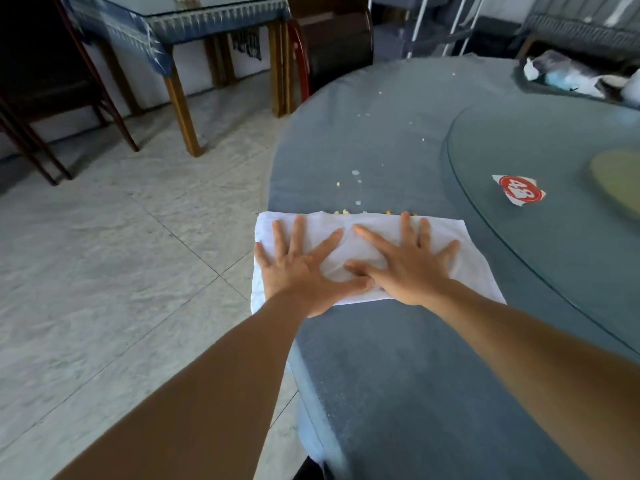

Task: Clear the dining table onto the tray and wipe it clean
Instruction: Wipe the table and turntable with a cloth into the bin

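Note:
A white cloth (457,251) lies flat on the round dining table (381,375), which wears a blue-grey cover, near its left edge. My left hand (298,268) presses on the cloth's left part with fingers spread straight. My right hand (405,261) presses on its right part the same way, thumbs nearly meeting. Yellow and white crumbs (356,188) are scattered on the cover just beyond the cloth's far edge. A dark tray (530,86) with crumpled tissues and rubbish sits at the table's far right.
A glass turntable (540,237) covers the table's middle, with a red-and-white sticker (519,190) and a yellow-green thing (620,181) on it. A side table (180,36) with a blue cloth and dark chairs stand on the tiled floor to the left.

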